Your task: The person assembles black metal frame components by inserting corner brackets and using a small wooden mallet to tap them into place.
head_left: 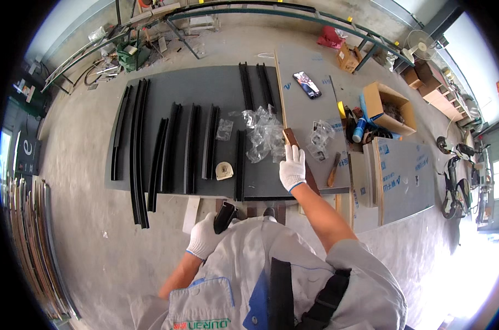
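My left hand point(204, 237), in a white glove, is closed around a short black channel-shaped profile point(225, 216) close to my body, in front of the table edge. My right hand point(293, 169), also gloved in white, lies with fingers stretched out on a brown strip point(314, 179) near the right side of the dark grey board point(216, 88). Left of that hand are crumpled clear plastic bags point(265, 135) with small parts inside. Several long black profiles point(192, 143) lie side by side on the board. Among them sits a cream-coloured rounded object point(224, 170).
Right of the brown strip are a phone point(307, 85), another clear bag point(320, 140) and a wooden-handled tool point(333, 169). Beyond stand a blue can point(359, 131), an open cardboard box point(390, 107) and leaning grey panels point(403, 179). A green metal frame point(249, 10) spans the back.
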The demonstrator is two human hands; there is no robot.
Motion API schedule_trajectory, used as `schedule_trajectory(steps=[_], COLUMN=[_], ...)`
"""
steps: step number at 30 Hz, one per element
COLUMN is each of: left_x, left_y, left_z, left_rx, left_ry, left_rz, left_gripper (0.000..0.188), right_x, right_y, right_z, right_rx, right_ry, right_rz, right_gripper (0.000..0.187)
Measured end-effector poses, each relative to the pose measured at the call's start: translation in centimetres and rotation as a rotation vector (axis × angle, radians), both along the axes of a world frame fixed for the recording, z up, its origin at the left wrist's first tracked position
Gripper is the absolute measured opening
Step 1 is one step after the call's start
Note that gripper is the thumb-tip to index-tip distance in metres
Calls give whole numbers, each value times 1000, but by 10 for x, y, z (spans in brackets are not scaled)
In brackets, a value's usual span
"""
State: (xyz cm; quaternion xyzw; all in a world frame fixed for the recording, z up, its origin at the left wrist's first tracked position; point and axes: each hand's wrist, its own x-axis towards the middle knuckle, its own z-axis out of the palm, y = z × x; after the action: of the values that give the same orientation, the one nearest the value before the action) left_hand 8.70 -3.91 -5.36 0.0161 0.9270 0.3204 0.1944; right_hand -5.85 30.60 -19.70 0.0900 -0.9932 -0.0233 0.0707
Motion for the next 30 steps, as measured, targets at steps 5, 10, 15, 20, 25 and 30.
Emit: schedule_trajectory(steps=[5,10,15,20,25,30], left_x=[-12,-33,-72,-98,-111,-107], left_y=[6,21,47,72,84,81], left_z=[12,30,43,39,22,24], left_rx=[45,193,303,514,476,581], left_ry=[1,25,-25,17,-13,-60], left_rz=[5,58,-17,-93,-70,-58], left_gripper=[52,47,43,41,35,39], right_x=[1,19,19,25,-1,12], right_y=[7,2,10,-9,-5,-8], right_z=[-7,50,85,120,61,72], right_rx=[8,-732,-1886,-1993,-1533,-1784], right_ry=[90,147,-423,-473,-280,-189], right_rz=[41,-144,-498,-560,-506,-445], right_gripper=[24,20,24,21,25,40])
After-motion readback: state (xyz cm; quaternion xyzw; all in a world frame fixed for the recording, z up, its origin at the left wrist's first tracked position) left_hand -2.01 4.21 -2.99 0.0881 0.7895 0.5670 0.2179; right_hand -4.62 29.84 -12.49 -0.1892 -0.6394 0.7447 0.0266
